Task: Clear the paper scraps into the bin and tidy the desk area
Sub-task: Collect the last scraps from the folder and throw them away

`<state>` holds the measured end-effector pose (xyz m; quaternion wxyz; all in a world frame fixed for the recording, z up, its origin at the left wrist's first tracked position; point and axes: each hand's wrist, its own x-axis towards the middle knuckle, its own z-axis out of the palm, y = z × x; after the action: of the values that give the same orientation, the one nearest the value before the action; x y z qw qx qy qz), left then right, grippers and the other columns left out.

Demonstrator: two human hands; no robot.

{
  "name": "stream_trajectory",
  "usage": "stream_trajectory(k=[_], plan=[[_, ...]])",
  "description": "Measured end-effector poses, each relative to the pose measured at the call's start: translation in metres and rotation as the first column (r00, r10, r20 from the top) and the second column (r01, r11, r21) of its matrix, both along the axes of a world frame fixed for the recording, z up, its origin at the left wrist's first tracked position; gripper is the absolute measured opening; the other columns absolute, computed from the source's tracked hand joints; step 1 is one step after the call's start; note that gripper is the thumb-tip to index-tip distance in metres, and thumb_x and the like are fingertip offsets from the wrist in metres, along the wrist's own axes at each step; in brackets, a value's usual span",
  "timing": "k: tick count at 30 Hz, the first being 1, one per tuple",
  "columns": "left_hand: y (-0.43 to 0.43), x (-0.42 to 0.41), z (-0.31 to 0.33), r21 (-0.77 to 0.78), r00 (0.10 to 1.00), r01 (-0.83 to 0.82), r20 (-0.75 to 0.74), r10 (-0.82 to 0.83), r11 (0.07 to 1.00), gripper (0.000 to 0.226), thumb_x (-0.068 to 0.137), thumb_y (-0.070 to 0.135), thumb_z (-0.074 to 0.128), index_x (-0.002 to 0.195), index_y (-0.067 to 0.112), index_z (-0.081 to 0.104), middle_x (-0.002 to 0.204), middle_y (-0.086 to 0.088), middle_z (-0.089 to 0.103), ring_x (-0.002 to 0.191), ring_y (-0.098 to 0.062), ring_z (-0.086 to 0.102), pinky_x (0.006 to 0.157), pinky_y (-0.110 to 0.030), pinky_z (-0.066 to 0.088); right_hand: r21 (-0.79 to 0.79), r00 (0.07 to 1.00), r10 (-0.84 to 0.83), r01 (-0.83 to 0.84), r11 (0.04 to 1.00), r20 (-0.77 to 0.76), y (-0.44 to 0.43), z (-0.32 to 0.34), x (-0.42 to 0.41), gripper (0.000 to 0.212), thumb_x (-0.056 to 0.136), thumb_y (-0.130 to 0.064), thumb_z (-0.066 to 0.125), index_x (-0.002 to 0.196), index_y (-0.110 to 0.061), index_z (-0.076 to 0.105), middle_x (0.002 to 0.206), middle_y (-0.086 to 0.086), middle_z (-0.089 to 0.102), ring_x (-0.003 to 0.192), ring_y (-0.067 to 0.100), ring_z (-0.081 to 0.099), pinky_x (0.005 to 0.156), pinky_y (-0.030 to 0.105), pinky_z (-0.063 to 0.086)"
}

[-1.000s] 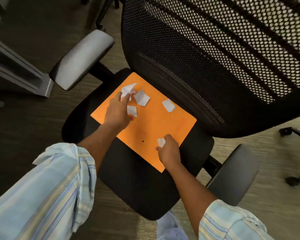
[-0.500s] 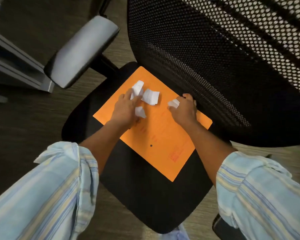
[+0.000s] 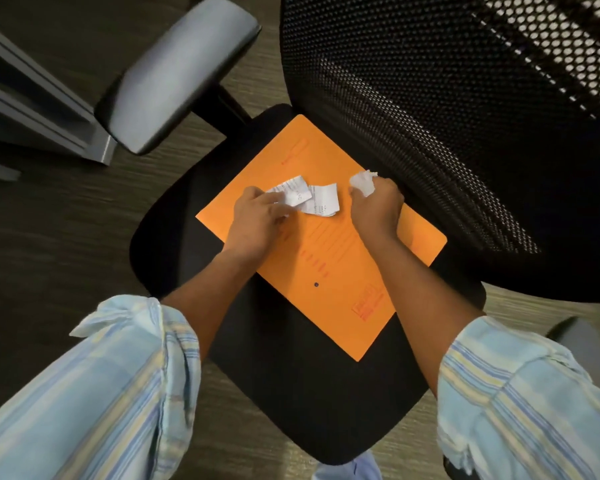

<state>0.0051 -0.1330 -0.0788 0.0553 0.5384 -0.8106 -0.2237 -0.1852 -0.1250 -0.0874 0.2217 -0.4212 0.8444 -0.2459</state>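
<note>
An orange folder (image 3: pixel 329 271) lies on the black seat of an office chair (image 3: pixel 291 393). White paper scraps (image 3: pixel 321 200) with printed text are bunched near the folder's far edge. My left hand (image 3: pixel 257 220) pinches the left scraps (image 3: pixel 293 192) between its fingers. My right hand (image 3: pixel 378 206) holds a crumpled scrap (image 3: pixel 362 181) in curled fingers, just right of the pile. No bin is in view.
The chair's mesh backrest (image 3: pixel 447 116) rises close behind the folder. A grey armrest (image 3: pixel 177 71) sticks out at upper left, another (image 3: pixel 579 341) at lower right. Grey furniture (image 3: pixel 32 109) stands at far left on the dark floor.
My right hand moved from the folder's near edge up to its far edge, picking up a scrap there. My left hand has drawn the scattered scraps together into one bunch.
</note>
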Motion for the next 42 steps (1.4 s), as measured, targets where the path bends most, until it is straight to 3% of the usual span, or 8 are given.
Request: stream_trajectory(k=[5, 12, 16, 21, 28, 31, 36, 42], plan=[[0.010, 0.003, 0.004, 0.017, 0.999, -0.021, -0.039, 0.022, 1.000, 0.027, 0.090, 0.008, 0.051, 0.102, 0.017, 0.074, 0.099, -0.001, 0.070, 0.092, -0.027, 0.041, 0.078, -0.039, 0.042, 0.000, 0.980, -0.033, 0.033, 0.999, 0.196, -0.003, 0.002, 0.026, 0.035, 0.088, -0.038, 0.063, 0.082, -0.004, 0.064, 0.095, 0.013, 0.063, 0.089, 0.026, 0.059, 0.069, 0.033, 0.046], [0.026, 0.013, 0.004, 0.130, 0.986, -0.110, -0.114, 0.125, 0.985, 0.030, 0.091, 0.010, 0.048, 0.113, 0.017, 0.068, 0.101, -0.005, 0.060, 0.093, -0.016, 0.036, 0.072, -0.018, 0.030, 0.093, 0.986, 0.010, -0.026, 0.995, 0.166, 0.011, 0.002, 0.047, 0.039, 0.085, -0.009, 0.065, 0.123, -0.003, 0.057, 0.125, 0.014, 0.059, 0.114, 0.029, 0.056, 0.088, 0.030, 0.047], [0.045, 0.022, 0.019, 0.020, 0.989, -0.113, -0.095, 0.114, 0.993, 0.031, 0.087, -0.001, 0.050, 0.106, 0.013, 0.070, 0.089, -0.008, 0.070, 0.085, -0.028, 0.047, 0.072, -0.039, 0.044, 0.017, 0.977, 0.042, -0.047, 0.999, 0.209, 0.024, 0.013, 0.063, 0.031, 0.085, -0.007, 0.061, 0.116, -0.003, 0.061, 0.117, 0.015, 0.062, 0.107, 0.030, 0.058, 0.086, 0.032, 0.049], [0.081, 0.044, 0.039, 0.062, 0.931, -0.329, -0.143, 0.335, 0.942, 0.037, 0.082, -0.004, 0.045, 0.102, 0.015, 0.070, 0.091, -0.009, 0.072, 0.085, -0.030, 0.053, 0.076, -0.043, 0.047, -0.032, 0.967, 0.097, -0.092, 0.995, 0.235, 0.051, 0.029, 0.104, 0.027, 0.086, -0.008, 0.060, 0.113, -0.007, 0.063, 0.112, 0.012, 0.062, 0.099, 0.026, 0.059, 0.075, 0.027, 0.042], [0.170, 0.097, 0.052, 0.158, 0.610, -0.740, -0.249, 0.752, 0.653, 0.041, 0.081, -0.005, 0.052, 0.111, 0.019, 0.067, 0.106, -0.004, 0.070, 0.097, -0.021, 0.059, 0.084, -0.025, 0.047, -0.119, 0.944, 0.284, -0.266, 0.956, 0.166, 0.119, 0.053, 0.172, 0.026, 0.090, -0.007, 0.055, 0.115, -0.006, 0.061, 0.114, 0.011, 0.058, 0.103, 0.022, 0.055, 0.084, 0.017, 0.035], [0.226, 0.120, 0.052, 0.237, 0.443, -0.825, -0.292, 0.848, 0.513, 0.035, 0.083, 0.002, 0.051, 0.104, 0.029, 0.055, 0.095, -0.002, 0.065, 0.083, -0.015, 0.057, 0.064, -0.008, 0.038, -0.135, 0.875, 0.458, -0.441, 0.888, 0.155, 0.161, 0.057, 0.206, 0.022, 0.089, -0.006, 0.054, 0.108, -0.009, 0.064, 0.105, 0.009, 0.059, 0.096, 0.019, 0.054, 0.083, 0.022, 0.040], [0.320, 0.151, 0.042, 0.333, 0.149, -0.913, -0.268, 0.952, 0.237, 0.032, 0.081, -0.001, 0.054, 0.103, 0.021, 0.044, 0.098, -0.005, 0.061, 0.082, -0.016, 0.055, 0.063, -0.014, 0.030, -0.070, 0.745, 0.631, -0.632, 0.771, 0.217, 0.235, 0.049, 0.256, 0.016, 0.086, -0.004, 0.056, 0.095, -0.008, 0.069, 0.094, 0.008, 0.062, 0.082, 0.013, 0.053, 0.075, 0.022, 0.042], [0.419, 0.186, 0.029, 0.381, 0.021, -0.920, -0.194, 0.981, 0.095, 0.029, 0.082, 0.001, 0.055, 0.106, 0.017, 0.056, 0.105, -0.007, 0.063, 0.095, -0.019, 0.057, 0.076, -0.020, 0.037, 0.004, 0.666, 0.712, -0.731, 0.682, 0.221, 0.318, 0.038, 0.299, 0.022, 0.085, -0.006, 0.059, 0.105, -0.010, 0.069, 0.103, 0.010, 0.062, 0.094, 0.025, 0.059, 0.081, 0.024, 0.040]])
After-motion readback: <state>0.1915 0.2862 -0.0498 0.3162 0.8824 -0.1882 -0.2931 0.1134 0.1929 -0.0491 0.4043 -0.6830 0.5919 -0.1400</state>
